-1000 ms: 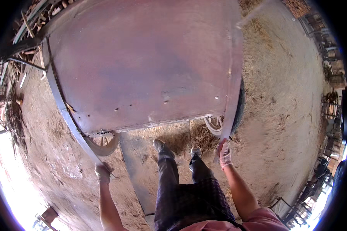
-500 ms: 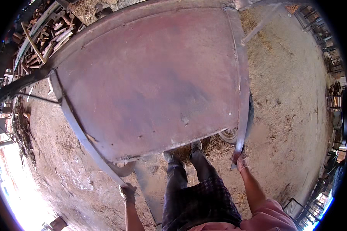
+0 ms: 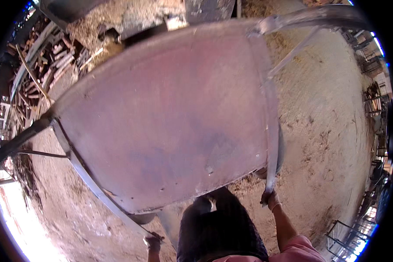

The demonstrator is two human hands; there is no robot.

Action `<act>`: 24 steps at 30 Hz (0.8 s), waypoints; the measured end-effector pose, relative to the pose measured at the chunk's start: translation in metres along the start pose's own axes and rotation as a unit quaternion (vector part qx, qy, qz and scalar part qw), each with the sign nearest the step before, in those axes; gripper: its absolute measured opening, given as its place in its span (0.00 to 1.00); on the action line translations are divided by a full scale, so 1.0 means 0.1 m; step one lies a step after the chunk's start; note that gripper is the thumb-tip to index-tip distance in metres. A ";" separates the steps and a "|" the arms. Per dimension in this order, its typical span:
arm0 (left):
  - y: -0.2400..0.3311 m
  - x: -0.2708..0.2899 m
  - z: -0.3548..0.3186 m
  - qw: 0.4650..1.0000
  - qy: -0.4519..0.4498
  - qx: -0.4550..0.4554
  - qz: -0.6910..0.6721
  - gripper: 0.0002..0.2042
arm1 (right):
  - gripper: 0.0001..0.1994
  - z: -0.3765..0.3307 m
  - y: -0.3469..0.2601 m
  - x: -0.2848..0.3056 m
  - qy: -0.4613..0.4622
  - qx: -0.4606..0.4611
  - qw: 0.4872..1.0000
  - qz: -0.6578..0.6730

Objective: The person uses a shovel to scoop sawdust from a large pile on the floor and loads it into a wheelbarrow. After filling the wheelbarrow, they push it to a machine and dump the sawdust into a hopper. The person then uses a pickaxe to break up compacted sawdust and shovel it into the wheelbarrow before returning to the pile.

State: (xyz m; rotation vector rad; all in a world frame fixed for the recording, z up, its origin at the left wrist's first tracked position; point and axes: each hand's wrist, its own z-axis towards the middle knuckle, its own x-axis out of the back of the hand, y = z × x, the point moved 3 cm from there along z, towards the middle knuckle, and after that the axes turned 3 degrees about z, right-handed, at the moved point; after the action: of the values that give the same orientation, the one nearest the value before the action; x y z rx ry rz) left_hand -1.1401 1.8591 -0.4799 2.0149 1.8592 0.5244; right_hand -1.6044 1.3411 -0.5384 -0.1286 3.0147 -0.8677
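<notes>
A large metal cart with a reddish-brown, scuffed flat panel fills the middle of the view, tilted toward me. Along its left edge runs a metal side bar, and my left hand is wrapped round its low end. My right hand grips the low end of the right side bar. Both hands seem to wear light gloves with dark, dirty fingers. A wheel shows partly behind the right bar. A curved piece under the lower left corner is mostly hidden by the panel.
Split firewood is piled at the far left. Dusty earth floor with straw scraps spreads on both sides. Beyond the cart stands a grey block-like object. Metal racks line the right edge.
The cart's panel and both my hands sit lower in the picture. My shoes, visible before, are now hidden under the panel's edge. More ground shows beyond the cart. Both grips stay on the bars.
</notes>
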 end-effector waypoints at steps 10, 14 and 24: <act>0.08 0.05 0.22 0.990 0.084 -0.049 0.100 0.18 | 0.19 -0.01 -0.25 0.18 0.062 -0.075 0.983 0.159; 0.86 0.35 0.19 0.994 0.083 -0.039 -0.058 0.19 | 0.18 -0.49 -1.16 -0.47 0.022 -0.090 0.984 0.152; 3.23 -1.47 -1.75 0.994 -0.072 -0.067 0.042 0.28 | 0.30 -1.68 -3.55 -1.31 -0.058 -0.089 0.994 -0.017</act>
State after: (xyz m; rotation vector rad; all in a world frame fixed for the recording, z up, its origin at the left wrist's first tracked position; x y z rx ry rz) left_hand -0.9559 1.6880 -0.1741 1.9936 1.6172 0.4975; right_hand -1.4503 1.1411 -0.2109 -0.2240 2.9827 -0.5710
